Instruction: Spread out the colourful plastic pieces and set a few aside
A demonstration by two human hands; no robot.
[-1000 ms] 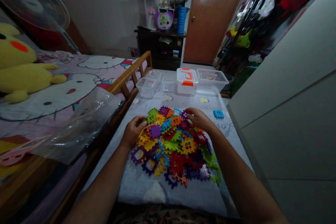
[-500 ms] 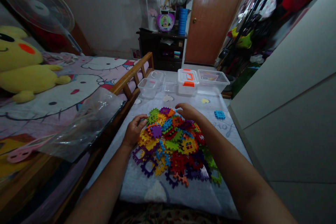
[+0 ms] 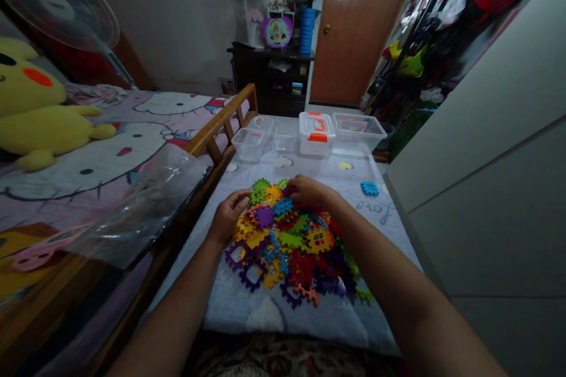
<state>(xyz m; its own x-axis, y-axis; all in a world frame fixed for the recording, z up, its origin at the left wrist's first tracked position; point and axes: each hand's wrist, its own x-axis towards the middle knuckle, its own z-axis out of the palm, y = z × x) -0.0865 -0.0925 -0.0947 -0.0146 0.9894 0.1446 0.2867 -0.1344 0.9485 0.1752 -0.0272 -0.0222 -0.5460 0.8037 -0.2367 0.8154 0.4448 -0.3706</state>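
A heap of colourful plastic interlocking tiles [image 3: 292,240] with toothed edges lies on the cloth-covered table in front of me. My left hand [image 3: 229,216] rests against the heap's left side, thumb and fingers apart, beside green and yellow tiles. At the back of the heap my right hand [image 3: 308,191] is closed, its fingers curled down on a purple tile [image 3: 289,191] that they partly cover. Green tiles [image 3: 260,188] show between the two hands. Off to the right, a lone blue tile [image 3: 369,188] lies on the cloth.
Clear plastic boxes [image 3: 250,146] stand at the table's far end, one with a white lid and orange clips [image 3: 316,134]. A wooden bed rail [image 3: 221,123] borders the left side, with a plastic bag [image 3: 137,212] on the bed. White cabinets [image 3: 490,188] flank the right.
My right hand has moved slightly left and closed at the back of the heap. The purple tile there has shifted, and a green one now shows. My left hand stays at the heap's side.
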